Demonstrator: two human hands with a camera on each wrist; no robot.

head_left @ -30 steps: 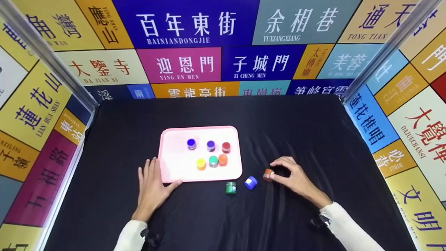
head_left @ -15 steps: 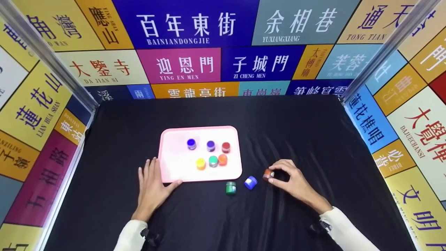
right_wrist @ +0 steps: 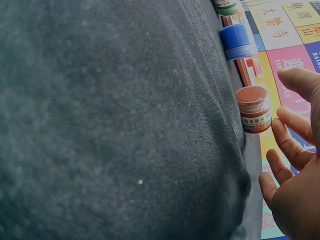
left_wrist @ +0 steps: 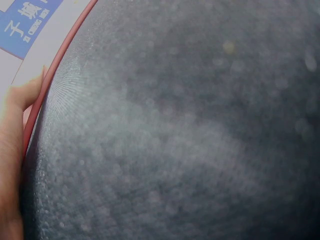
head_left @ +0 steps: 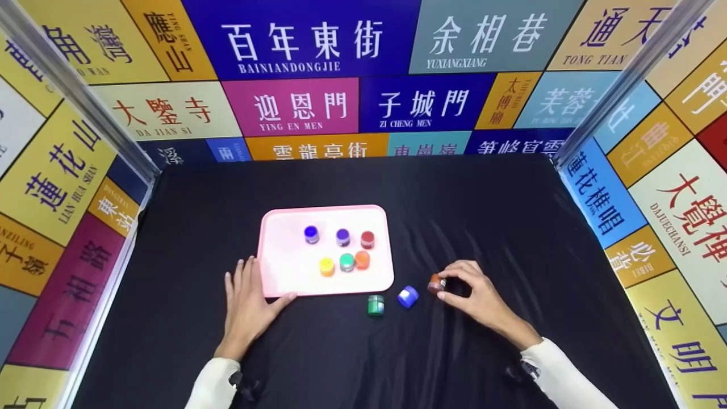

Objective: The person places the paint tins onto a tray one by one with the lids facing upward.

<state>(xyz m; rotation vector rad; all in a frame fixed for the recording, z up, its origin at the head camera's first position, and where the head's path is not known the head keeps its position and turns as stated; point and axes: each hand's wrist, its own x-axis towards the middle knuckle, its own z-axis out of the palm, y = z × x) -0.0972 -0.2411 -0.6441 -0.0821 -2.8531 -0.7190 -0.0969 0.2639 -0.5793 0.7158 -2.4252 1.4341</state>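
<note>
In the head view my right hand (head_left: 477,292) is at a small brown paint jar (head_left: 437,283) on the black cloth, index fingertip at its side. The right wrist view shows this jar (right_wrist: 253,109) with its brown lid and label, a fingertip beside it and the thumb (right_wrist: 300,82) standing apart. My left hand (head_left: 248,304) rests at the near left corner of the pink tray (head_left: 284,278), fingers straight along its side and thumb at the front edge. A blue paint jar (head_left: 408,296) and a green paint jar (head_left: 375,305) lie left of the brown jar.
On the tray stand several paint jars, among them a blue one (head_left: 311,234), a purple one (head_left: 342,237), a red one (head_left: 367,239), a yellow one (head_left: 326,266), a teal one (head_left: 347,262) and an orange one (head_left: 362,259). Printed panels (head_left: 301,105) enclose the table.
My right thumb has come off the brown jar, and the jar has turned slightly under the fingers. The left hand stays at the tray.
</note>
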